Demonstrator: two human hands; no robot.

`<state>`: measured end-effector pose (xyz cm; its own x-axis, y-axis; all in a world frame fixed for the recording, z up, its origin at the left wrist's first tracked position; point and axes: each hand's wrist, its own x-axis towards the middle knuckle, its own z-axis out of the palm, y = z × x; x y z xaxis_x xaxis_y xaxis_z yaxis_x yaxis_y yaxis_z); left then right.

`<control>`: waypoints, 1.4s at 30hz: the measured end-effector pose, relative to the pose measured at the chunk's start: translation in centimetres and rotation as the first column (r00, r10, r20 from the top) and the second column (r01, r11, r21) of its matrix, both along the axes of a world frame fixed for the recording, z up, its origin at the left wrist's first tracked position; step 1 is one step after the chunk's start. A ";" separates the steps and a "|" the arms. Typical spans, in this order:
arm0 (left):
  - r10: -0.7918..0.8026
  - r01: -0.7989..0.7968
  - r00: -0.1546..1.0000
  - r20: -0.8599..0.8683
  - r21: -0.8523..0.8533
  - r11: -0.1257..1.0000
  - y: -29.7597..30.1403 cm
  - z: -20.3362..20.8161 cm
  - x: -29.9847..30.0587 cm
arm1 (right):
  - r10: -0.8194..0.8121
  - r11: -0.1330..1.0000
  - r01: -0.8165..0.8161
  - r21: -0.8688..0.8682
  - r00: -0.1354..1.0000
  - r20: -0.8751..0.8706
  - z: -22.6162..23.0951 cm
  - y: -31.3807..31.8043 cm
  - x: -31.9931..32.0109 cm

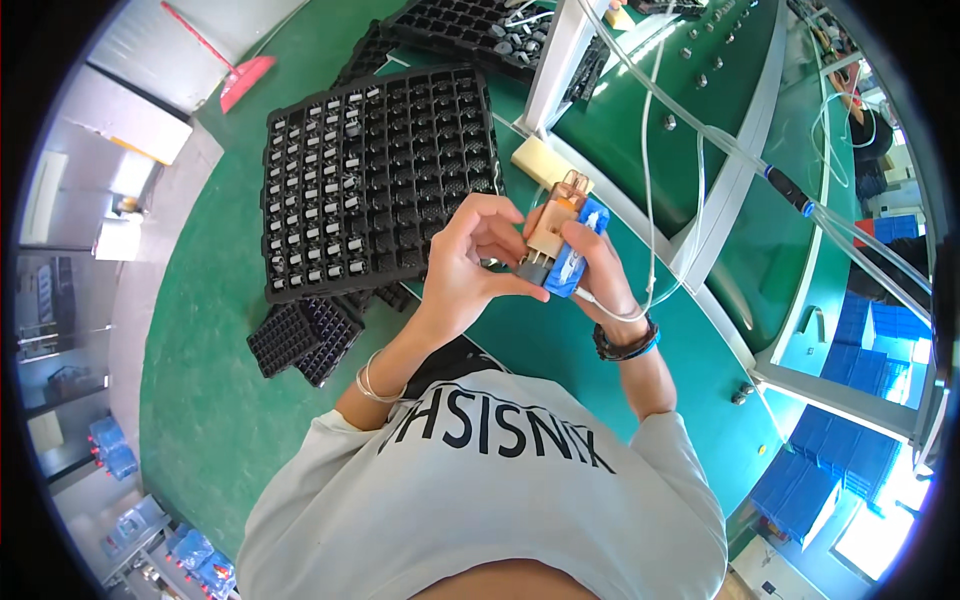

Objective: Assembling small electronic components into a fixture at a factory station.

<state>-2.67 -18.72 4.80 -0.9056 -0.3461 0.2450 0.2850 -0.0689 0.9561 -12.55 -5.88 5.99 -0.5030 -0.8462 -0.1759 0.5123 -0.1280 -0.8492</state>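
In front of my chest, my right hand (pixel 600 268) grips a small hand-held device (pixel 545 238) with a beige body, a clear and orange top end and a dark grey lower end. A blue block with whitish smears (pixel 578 262) runs along its right side, under my right thumb. A thin pale cable trails from the device past my right wrist. Curled around its lower left side is my left hand (pixel 470 255), thumb tip at the dark grey end and fingers bent close to the body. Something small and shiny shows between those fingers, too small to name.
A large black compartment tray (pixel 410 170) holds rows of small metal cylinders in its left columns. Smaller black trays (pixel 305 335) lie below it. A pale yellow block (pixel 545 160) rests by the white frame (pixel 560 70). Clear tubes (pixel 740 150) hang at right; blue bins (pixel 800 490) stand beyond.
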 end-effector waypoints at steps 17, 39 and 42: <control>0.260 -0.250 0.959 0.108 -0.100 0.963 -6.4 -2.7 1.3 | -0.426 0.893 0.375 -0.249 0.524 -0.738 -11.0 -1.9 -11.4; 0.582 -0.273 0.813 0.009 -0.877 0.395 -26.2 -8.6 -5.2 | -0.116 0.752 0.659 0.024 0.168 -0.979 -10.0 -3.4 -9.4; 0.540 -0.194 0.841 -0.003 -0.935 0.297 -28.1 -9.6 -6.1 | -0.125 0.770 0.638 -0.010 0.135 -0.983 -9.8 -3.5 -9.0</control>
